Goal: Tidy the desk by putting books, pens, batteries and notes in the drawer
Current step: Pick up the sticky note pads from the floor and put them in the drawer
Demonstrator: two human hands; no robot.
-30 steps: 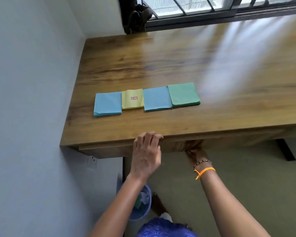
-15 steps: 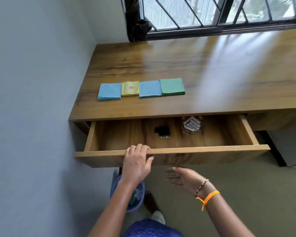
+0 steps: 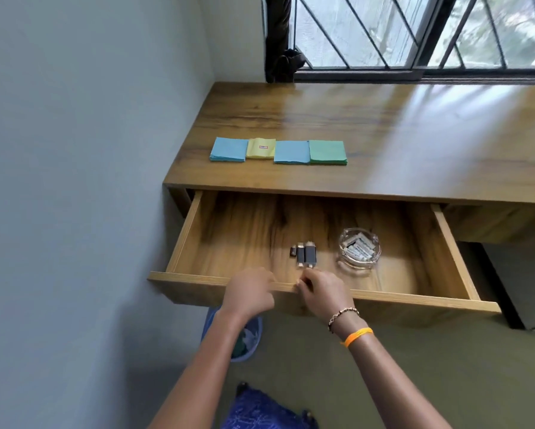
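Four pads of notes lie in a row on the desk (image 3: 399, 144): a blue pad (image 3: 229, 149), a yellow pad (image 3: 261, 148), a second blue pad (image 3: 291, 152) and a green pad (image 3: 327, 152). Below them the drawer (image 3: 414, 300) stands pulled far out. Inside it lie several black batteries (image 3: 304, 255) and a glass dish (image 3: 359, 247) holding more batteries. My left hand (image 3: 249, 294) grips the drawer's front rim. My right hand (image 3: 320, 291) sits beside it at the rim with curled fingers just in front of the black batteries; blur hides whether it grips.
A grey wall runs along the left of the desk. A barred window (image 3: 414, 35) is behind the desk. Under the drawer's left end a blue bin (image 3: 247, 339) stands on the floor. A dark cabinet (image 3: 513, 286) sits under the desk at right.
The drawer was shut, then slid out, and now stands further open. My right hand rose from under the drawer to its front rim, beside my left hand.
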